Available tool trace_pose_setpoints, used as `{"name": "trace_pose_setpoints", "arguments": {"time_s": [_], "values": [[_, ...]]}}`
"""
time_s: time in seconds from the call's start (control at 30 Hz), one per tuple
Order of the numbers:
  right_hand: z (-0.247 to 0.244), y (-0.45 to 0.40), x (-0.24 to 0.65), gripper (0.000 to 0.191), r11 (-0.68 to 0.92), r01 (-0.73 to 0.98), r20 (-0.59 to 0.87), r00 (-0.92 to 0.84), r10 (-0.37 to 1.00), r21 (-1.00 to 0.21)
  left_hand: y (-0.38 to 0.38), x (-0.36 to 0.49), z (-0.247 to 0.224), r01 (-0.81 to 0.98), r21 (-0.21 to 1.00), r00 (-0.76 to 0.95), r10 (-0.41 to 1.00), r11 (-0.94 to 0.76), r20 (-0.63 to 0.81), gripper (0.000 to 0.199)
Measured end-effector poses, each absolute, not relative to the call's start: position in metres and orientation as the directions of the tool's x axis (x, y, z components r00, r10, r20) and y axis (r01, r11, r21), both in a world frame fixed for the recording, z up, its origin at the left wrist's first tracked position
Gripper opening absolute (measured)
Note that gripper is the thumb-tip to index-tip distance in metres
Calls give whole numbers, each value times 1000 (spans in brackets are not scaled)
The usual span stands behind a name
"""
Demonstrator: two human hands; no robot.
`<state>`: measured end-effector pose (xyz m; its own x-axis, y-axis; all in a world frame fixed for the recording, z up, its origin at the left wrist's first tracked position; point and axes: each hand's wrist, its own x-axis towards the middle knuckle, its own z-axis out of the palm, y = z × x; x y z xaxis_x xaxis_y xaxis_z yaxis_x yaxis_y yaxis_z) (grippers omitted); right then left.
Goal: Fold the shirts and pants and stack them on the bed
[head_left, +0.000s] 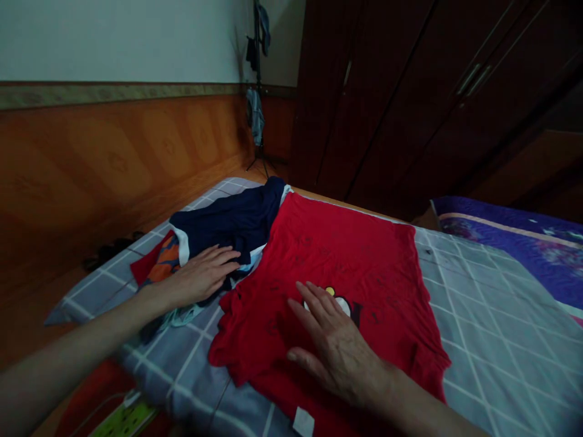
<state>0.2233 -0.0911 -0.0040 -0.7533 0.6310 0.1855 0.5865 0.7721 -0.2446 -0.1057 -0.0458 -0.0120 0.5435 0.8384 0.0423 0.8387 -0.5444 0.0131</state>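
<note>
You are resting your right hand flat on the red T-shirt, fingers spread, grip open, holding nothing, just over the cartoon print on its front. The T-shirt is lying spread out on the bed's grey checked sheet, with a small white tag showing at its near edge. You are keeping your left hand open and flat too, its grip not closing on anything, with the fingers touching the navy garment just beside the T-shirt. An orange-patterned cloth is lying past your left hand, and a pale green cloth is sitting under your wrist.
</note>
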Motion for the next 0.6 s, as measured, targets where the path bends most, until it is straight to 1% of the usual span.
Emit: {"name": "trace_pose_setpoints", "arguments": {"time_s": [0.13,0.27,0.33,0.47,0.6], "values": [[-21,-77,197,64,775,541,88,-799,595,-327,-36,-120,2,869,-71,493,870,-490,23,37],[-40,-70,196,65,766,535,73,-801,594,-356,-33,-129,10,880,-214,431,902,-423,-12,39],[-43,-70,198,63,767,530,77,-803,591,-362,-32,-130,11,879,-264,405,914,-398,-30,41],[-40,-71,201,61,772,517,88,-807,584,-370,-30,-129,14,872,-307,386,921,-383,-51,39],[-39,-71,201,59,776,515,97,-808,582,-364,-31,-126,18,887,-304,352,935,-348,-44,37]]}}
